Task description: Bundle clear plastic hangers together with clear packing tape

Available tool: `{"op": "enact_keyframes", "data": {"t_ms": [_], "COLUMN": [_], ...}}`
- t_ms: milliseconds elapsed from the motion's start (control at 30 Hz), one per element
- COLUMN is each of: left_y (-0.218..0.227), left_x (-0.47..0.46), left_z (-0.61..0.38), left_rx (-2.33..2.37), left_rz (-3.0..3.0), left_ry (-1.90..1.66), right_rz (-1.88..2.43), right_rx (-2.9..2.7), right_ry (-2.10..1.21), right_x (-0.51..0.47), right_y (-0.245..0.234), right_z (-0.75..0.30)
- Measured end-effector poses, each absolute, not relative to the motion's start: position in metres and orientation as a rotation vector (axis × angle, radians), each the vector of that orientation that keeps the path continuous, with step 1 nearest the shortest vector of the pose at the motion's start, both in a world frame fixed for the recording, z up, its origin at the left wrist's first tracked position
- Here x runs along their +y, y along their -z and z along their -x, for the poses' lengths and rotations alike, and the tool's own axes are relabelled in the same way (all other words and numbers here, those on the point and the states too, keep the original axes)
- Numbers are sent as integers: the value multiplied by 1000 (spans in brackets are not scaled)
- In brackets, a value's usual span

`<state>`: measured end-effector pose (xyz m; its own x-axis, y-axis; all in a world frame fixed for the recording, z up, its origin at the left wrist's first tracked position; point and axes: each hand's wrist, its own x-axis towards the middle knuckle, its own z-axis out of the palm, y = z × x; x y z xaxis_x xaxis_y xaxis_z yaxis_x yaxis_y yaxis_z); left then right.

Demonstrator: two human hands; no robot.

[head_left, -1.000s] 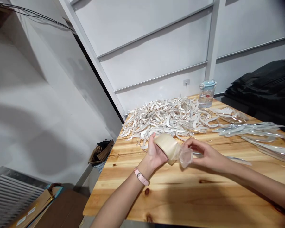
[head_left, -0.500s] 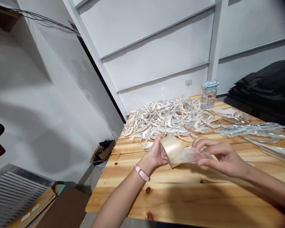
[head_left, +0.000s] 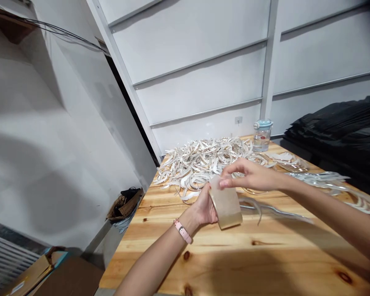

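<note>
Firmly, left hand (head_left: 203,208) grips tape roll (head_left: 228,205); right hand (head_left: 252,176) fingers (head_left: 227,183) pinch its top.

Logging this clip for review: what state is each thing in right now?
Beige roll of packing tape: gripped in the left hand.
Right hand: fingertips pinching the roll's top edge.
Clear water bottle with blue lid: upright, lid on.
White curved strips: loose heap on the wooden table.
</note>
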<state>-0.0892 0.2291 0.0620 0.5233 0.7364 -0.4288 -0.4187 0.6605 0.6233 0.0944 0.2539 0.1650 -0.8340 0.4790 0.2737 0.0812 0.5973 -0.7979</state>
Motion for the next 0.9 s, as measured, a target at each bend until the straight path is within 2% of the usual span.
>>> {"op": "enact_keyframes", "data": {"t_ms": [133, 300, 400, 533, 667, 767, 900], "left_y": [-68, -79, -93, -125, -168, -194, -206], "left_x": [221, 212, 209, 206, 213, 219, 215], "left_z": [96, 113, 119, 118, 108, 97, 89], "left_rx": [725, 786, 1200, 1783, 1640, 1490, 1384], "left_rz": [-484, -592, -911, -1722, -1969, -2058, -2211], "left_ry": [-670, -623, -652, -1073, -1322, -1263, -1114], "right_rz": [421, 401, 380, 384, 451, 409, 309], "right_rx": [-2241, -2141, -2112, -2037, -1977, -1970, -2027], "right_ry": [-1611, -1698, -1691, -1781, -1826, -1794, -1730], "right_x": [277, 279, 281, 288, 293, 295, 294], "right_y": [-163, -159, -158, -149, -139, -140, -148], "right_z": [-85, -91, -97, -97, -93, -93, -95]}}
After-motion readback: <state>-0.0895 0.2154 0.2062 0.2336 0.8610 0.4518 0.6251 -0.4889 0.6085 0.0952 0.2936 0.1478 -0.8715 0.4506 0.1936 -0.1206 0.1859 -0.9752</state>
